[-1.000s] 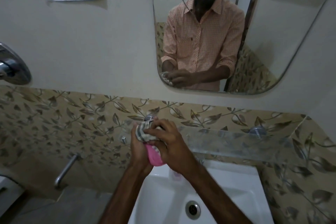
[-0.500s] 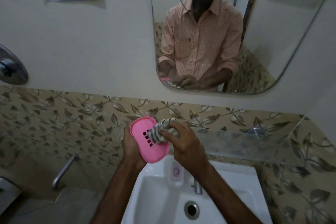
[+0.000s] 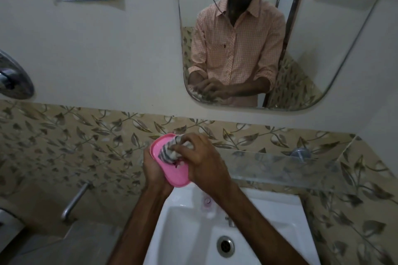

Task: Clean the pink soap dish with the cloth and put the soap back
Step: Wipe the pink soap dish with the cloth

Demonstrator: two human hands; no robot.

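Note:
My left hand [image 3: 154, 171] grips the pink soap dish [image 3: 175, 175] from behind and holds it tilted above the back edge of the sink. My right hand [image 3: 202, 160] holds a bunched grey-and-white striped cloth [image 3: 170, 151] and presses it into the dish's inner face, covering its slots. A pale pink bar of soap [image 3: 207, 201] lies on the white sink's rear ledge, just below my right wrist.
The white sink [image 3: 280, 232] with its drain [image 3: 225, 245] lies below my arms. A small tap [image 3: 230, 221] stands behind the basin. A glass shelf [image 3: 280, 169] runs along the tiled wall at right. A metal pipe [image 3: 74, 201] juts out at left. The mirror [image 3: 323, 38] hangs above.
The dish was turned so its slotted inner face showed half a second ago. My right hand has since pushed the cloth down across that face, hiding the slots.

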